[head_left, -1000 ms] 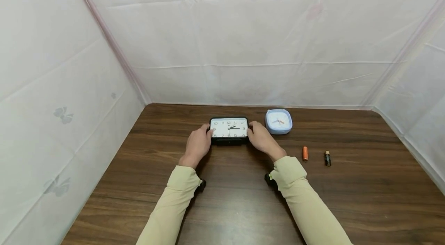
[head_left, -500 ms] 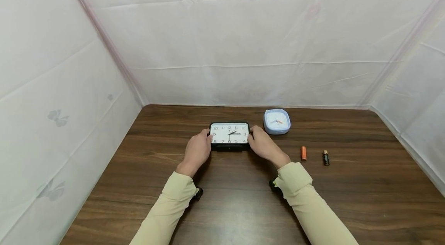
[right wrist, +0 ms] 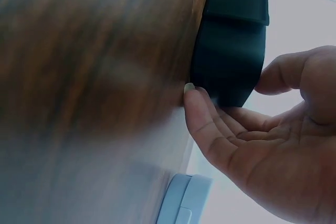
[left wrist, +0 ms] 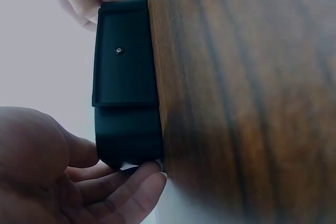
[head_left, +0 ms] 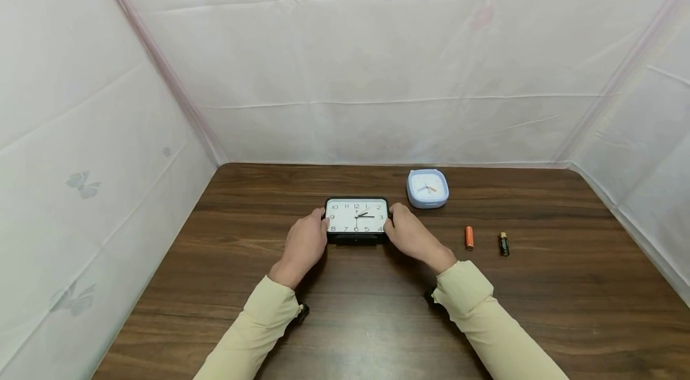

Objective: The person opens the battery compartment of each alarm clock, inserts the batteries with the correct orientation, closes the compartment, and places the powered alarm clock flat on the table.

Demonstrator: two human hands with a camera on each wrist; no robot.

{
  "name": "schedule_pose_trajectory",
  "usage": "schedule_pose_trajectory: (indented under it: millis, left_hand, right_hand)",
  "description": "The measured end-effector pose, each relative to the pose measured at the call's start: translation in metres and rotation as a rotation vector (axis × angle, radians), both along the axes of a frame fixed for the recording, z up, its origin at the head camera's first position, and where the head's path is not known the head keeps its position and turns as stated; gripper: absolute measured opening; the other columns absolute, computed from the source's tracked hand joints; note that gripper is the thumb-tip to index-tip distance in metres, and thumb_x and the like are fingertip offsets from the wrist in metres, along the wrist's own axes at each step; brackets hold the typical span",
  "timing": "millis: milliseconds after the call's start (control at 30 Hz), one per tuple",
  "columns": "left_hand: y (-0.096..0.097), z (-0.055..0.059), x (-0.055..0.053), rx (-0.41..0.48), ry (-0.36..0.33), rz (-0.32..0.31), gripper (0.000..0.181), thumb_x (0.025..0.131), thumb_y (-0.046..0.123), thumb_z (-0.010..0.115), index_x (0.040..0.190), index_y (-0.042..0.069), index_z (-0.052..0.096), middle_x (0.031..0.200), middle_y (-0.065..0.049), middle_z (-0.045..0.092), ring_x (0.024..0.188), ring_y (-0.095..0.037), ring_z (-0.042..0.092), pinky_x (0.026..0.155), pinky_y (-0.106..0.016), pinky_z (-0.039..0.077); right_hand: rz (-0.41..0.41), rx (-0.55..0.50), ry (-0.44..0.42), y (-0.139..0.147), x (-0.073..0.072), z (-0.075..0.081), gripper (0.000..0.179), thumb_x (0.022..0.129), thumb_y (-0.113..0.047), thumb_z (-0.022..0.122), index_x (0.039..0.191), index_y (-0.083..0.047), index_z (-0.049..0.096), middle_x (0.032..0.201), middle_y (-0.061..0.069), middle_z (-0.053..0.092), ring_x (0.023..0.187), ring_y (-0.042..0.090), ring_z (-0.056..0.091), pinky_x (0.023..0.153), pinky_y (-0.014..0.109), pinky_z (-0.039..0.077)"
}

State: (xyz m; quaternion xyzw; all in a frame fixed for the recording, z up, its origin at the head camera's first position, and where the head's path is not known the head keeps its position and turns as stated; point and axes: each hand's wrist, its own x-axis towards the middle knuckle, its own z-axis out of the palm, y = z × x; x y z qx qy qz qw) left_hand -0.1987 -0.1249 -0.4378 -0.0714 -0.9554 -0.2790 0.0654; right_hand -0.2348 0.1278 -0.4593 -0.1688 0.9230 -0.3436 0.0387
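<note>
A rectangular black alarm clock [head_left: 357, 218] with a white numbered dial lies face up, close over the table, between both hands. My left hand [head_left: 303, 242] grips its left end, thumb on the front edge and fingers round the side. At the opposite end my right hand [head_left: 414, 234] holds it the same way. In the left wrist view the clock's black underside edge [left wrist: 126, 56] shows a small screw, with the left fingers [left wrist: 142, 187] curled under the near end. The right wrist view has the right fingers [right wrist: 202, 121] curled beneath the clock's other end.
A small light-blue clock [head_left: 427, 189] sits just right of and behind the black one. Farther right lie an orange battery [head_left: 469, 238] and a black battery [head_left: 504, 244]. The brown wooden table [head_left: 215, 284] ends at a white cloth wall [head_left: 345, 68] behind and at both sides.
The black clock has come toward the person, held by both hands, which moved back with it. The blue clock and the batteries keep their places on the table; the head view shifted slightly.
</note>
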Motion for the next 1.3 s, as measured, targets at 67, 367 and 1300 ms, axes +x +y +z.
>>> schedule_pose_trajectory:
  millis: [67,367,1300]
  left_hand:
    - [0.000,0.001,0.003,-0.005,-0.001,0.003,0.037,0.111,0.014,0.056,0.137,-0.011,0.062,0.130,-0.028,0.069,0.118,-0.042,0.069,0.096,-0.054,0.055]
    - [0.000,0.002,0.012,-0.045,0.021,-0.010,0.035,0.110,0.013,0.058,0.134,-0.011,0.064,0.124,-0.027,0.072,0.108,-0.040,0.072,0.088,-0.054,0.058]
    - [0.010,0.003,0.019,-0.106,0.154,0.043,0.008,0.087,0.005,0.069,0.092,-0.001,0.069,0.060,-0.004,0.058,0.052,-0.018,0.050,0.051,-0.041,0.048]
  right_hand:
    - [-0.003,-0.008,-0.020,-0.001,0.007,0.010,0.037,0.106,-0.009,0.045,0.130,0.020,0.050,0.123,0.031,0.056,0.098,0.030,0.056,0.092,0.046,0.051]
    - [-0.025,0.033,-0.062,-0.004,0.027,0.026,0.034,0.105,-0.004,0.049,0.130,0.019,0.048,0.117,0.022,0.056,0.095,0.027,0.053,0.091,0.046,0.049]
    - [-0.053,-0.044,-0.178,0.007,0.034,0.029,0.028,0.095,-0.006,0.062,0.116,0.005,0.047,0.095,0.013,0.056,0.072,0.021,0.051,0.065,0.033,0.041]
